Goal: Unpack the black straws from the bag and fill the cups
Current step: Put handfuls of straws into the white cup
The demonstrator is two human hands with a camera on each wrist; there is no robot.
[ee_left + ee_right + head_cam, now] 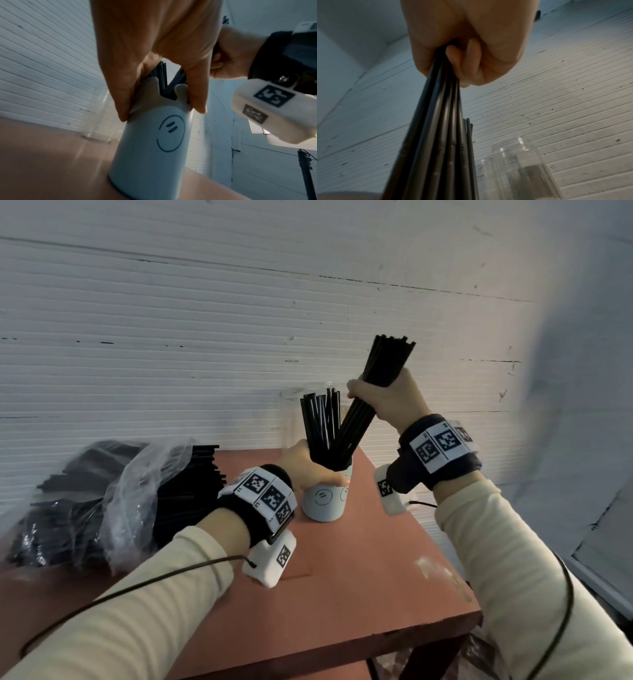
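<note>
A pale blue cup (323,503) (154,148) with a smiley face stands on the reddish table (359,594). My left hand (310,465) (154,56) grips its rim from above. Several black straws (320,419) stand in it. My right hand (383,398) (467,44) grips a bundle of black straws (368,402) (436,135), tilted, with its lower ends inside the cup. A clear plastic bag (113,491) full of black straws lies on the table's left side.
A clear plastic jar (291,412) (97,121) (522,169) stands behind the cup near the white ribbed wall (171,320). The table's right edge (455,559) and front edge are close. Cables run along both sleeves.
</note>
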